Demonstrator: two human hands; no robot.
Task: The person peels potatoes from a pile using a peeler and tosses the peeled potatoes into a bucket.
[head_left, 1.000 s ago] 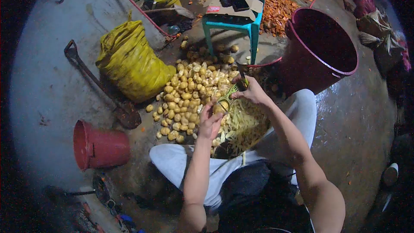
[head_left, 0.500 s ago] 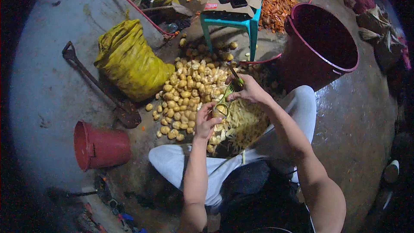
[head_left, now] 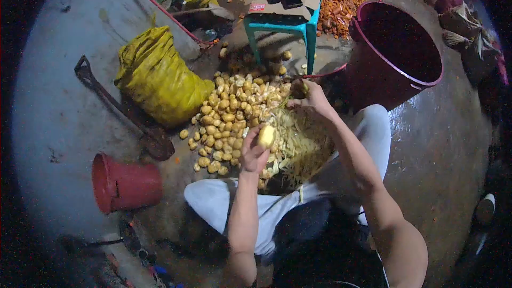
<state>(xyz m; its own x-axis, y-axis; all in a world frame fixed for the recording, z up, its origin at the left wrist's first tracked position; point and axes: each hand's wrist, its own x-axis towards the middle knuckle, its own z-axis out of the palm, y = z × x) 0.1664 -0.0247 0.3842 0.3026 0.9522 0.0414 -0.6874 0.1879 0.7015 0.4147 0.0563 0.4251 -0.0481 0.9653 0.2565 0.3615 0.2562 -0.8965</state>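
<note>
Red label (head_left: 256, 7) on cardboard (head_left: 273, 10), teal chair (head_left: 310, 37): lettering too small to read
Legible words, numbers, signs: none

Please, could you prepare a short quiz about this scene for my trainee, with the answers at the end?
1. Multiple choice: What is in the left hand?
A. A carrot
B. A potato
C. A shovel

2. True or false: A piece of cardboard lies on the seat of the chair.

3. Fill in the colour: The big sack beside the potato pile is ____.

Key: 1. B; 2. True; 3. Yellow
</note>
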